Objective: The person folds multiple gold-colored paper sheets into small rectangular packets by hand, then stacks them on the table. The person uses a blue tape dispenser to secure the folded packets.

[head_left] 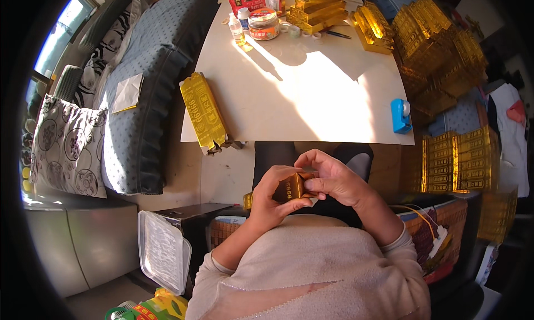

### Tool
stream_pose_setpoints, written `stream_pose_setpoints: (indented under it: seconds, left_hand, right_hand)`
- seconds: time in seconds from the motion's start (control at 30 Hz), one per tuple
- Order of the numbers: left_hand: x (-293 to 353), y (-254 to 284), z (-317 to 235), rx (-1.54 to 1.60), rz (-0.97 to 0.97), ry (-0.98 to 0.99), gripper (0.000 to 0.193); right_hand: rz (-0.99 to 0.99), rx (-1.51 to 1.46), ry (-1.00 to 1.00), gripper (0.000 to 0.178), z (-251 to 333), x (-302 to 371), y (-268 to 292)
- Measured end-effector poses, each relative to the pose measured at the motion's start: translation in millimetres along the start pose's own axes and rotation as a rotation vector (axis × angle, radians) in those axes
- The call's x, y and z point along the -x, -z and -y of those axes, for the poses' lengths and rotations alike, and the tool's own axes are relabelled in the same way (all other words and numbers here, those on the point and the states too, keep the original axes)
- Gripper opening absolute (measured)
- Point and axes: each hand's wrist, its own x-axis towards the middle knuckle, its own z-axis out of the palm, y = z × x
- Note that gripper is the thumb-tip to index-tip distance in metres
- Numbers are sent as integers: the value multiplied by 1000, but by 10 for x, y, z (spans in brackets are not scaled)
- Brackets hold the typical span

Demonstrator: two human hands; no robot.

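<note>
In front of my belly, above my lap, I hold a small gold paper box point(291, 190) with embossed marks on its side. My left hand point(269, 191) is wrapped round its body, thumb below and fingers above. At the end turned to the right, the thumb and fingers of my right hand point(337, 182) close on the box's edge. Part of the box is hidden by my fingers. A longer gold paper box point(203, 109) lies on the left edge of the white table point(250, 122), its near end open with loose flaps.
A blue tape dispenser point(400, 116) stands at the table's right edge. Far back are a jar point(263, 25), small bottles point(236, 29), a pen point(338, 35) and stacked gold boxes point(316, 14). Tall gold stacks point(428, 47) rise on the right. A blue sofa point(147, 92) runs along the left.
</note>
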Motion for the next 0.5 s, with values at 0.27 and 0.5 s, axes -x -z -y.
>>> stream_pose_setpoints:
  seconds: [0.27, 0.5]
  left_hand:
    - [-183, 10, -384, -174, 164, -473, 50]
    - [-181, 22, -457, -439, 471, -553, 43]
  right_hand:
    - [-103, -8, 27, 79, -188, -2, 49]
    - [14, -300, 81, 53, -30, -120, 176]
